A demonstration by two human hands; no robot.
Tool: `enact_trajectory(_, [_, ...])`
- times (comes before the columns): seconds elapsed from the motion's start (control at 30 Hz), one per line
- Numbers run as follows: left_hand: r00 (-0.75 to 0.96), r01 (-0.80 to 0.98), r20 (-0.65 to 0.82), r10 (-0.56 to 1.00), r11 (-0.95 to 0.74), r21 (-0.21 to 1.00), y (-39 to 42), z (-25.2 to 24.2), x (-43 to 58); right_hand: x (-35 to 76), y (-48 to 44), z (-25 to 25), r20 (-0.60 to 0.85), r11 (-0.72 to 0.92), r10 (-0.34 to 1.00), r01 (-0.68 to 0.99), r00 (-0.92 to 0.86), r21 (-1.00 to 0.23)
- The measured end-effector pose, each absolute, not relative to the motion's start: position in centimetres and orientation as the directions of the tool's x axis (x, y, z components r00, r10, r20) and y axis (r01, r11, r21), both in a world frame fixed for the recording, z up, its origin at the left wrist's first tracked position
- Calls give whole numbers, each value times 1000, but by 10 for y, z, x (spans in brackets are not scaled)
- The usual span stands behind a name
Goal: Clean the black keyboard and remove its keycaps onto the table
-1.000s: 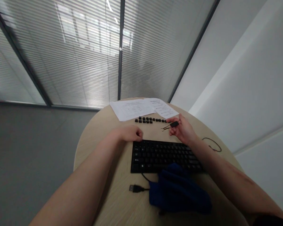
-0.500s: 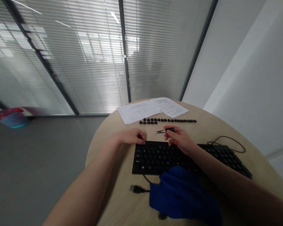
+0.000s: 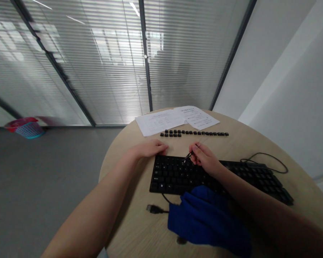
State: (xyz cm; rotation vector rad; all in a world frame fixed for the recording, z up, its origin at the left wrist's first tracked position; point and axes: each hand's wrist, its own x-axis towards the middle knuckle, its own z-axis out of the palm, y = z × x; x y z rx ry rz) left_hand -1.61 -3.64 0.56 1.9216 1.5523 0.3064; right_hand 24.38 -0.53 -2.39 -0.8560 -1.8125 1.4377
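While cloth [image 3: 204, 218] overlaps keyboard [image 3: 172, 175], keycaps [image 3: 193, 133], papers [image 3: 161, 122] beyond

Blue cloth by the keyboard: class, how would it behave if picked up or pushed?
The cloth lies bunched in soft folds, so it would probably droop limply. It looks light; pushed, it would likely crumple rather than slide on the table.

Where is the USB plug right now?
Head view: the USB plug lies on the table, nearer you than the keyboard, left of the blue cloth.
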Motion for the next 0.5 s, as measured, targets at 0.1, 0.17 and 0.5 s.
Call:
enact_trajectory(0.1, [282,817,-197,939,-128,562,-35,4,-17,246,-6,-27,173,322,785,153,-595,-934])
enact_trajectory(0.17, [304,820,-190,934,-155,551,-34,3,-18,247,-6,-28,215,411,762,199,-611,-890])
enact_trajectory(0.5, [354,830,-183,917,-218,513,-40,4,-10,247,-8,-26,222,494,704,241,-675,-836])
